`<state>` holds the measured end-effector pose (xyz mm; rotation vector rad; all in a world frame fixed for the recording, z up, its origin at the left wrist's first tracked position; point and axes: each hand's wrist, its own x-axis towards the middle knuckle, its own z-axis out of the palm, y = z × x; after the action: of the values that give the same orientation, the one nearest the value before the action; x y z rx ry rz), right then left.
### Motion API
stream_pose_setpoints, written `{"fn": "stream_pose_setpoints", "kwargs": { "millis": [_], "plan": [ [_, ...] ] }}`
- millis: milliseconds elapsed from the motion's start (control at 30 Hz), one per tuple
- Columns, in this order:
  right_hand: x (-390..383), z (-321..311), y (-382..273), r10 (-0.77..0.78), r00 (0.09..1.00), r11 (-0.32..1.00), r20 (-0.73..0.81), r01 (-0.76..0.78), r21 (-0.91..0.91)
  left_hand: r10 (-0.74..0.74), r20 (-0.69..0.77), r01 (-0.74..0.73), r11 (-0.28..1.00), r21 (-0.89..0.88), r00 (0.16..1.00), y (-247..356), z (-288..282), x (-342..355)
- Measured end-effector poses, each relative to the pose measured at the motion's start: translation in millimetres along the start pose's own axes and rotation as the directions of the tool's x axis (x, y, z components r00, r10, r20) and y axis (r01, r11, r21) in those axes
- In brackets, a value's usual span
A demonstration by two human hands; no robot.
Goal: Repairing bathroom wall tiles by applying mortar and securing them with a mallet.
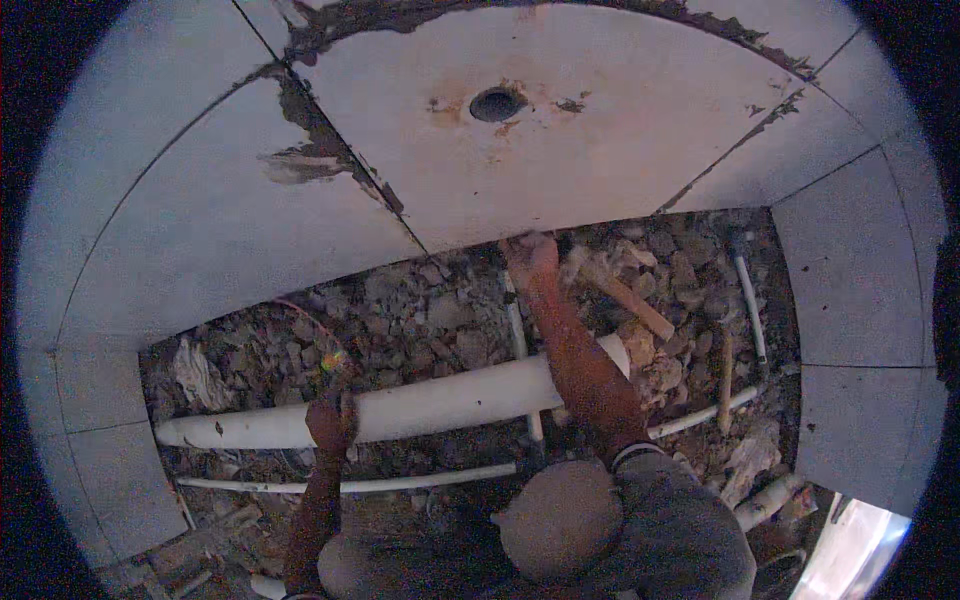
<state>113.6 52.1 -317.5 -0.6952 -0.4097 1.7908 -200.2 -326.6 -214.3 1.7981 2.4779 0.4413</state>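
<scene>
Head camera: thick white pipe (455, 402) slanting across the rubble (400, 310), left hand (332, 420) over it, fingers curled; can't tell whether they grip. Right hand (532, 258) beyond the pipe, at the lower edge of the holed tile (600, 140); its hold is too blurred to tell. Best done, I'd say, with light, steady contact, clear of that edge. Wooden bar (635, 303) above the pipe's right end, crowding the right forearm; thin white pipe (430, 480) below.

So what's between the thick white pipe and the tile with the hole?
Head view: rubble, a thin pipe, a wooden stick and the right forearm between the thick pipe and tile.
</scene>
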Motion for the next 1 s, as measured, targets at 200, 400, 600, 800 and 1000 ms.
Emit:
{"fn": "stream_pose_setpoints", "kwargs": {
  "millis": [200, 400, 600, 800, 1000],
  "plan": [
    [-31.6, 70.7, 2.6, 0.166, 0.981, 0.886, -0.101, -0.103, 0.453, 0.059, -0.161, -0.081, 0.987, -0.137, 0.985, 40.3, -44.6, 12.5],
    [-17.2, 39.3, 1.6, 0.121, 0.986, 0.971, -0.114, -0.093, 0.222, -0.020, -0.035, 0.017, 0.996, -0.082, 0.999, 37.3, -33.9, 13.3],
    [-24.6, 61.4, -0.8, 0.219, 0.962, 0.887, -0.164, -0.126, 0.444, -0.068, -0.008, 0.068, 0.996, -0.061, 0.998, 22.8, -31.7, 2.4],
    [16.2, -24.2, -1.5, 0.036, 0.998, 0.999, -0.043, -0.037, -0.012, 0.008, -0.166, -0.036, 0.985, -0.169, 0.986, 23.9, -13.1, 6.4],
    [-5.7, 33.0, 39.7, 0.242, 0.957, 0.932, 0.159, -0.275, 0.237, 0.069, -0.177, -0.060, 0.997, 0.052, 0.982, -16.9, -28.4, -14.6]
  ]
}}
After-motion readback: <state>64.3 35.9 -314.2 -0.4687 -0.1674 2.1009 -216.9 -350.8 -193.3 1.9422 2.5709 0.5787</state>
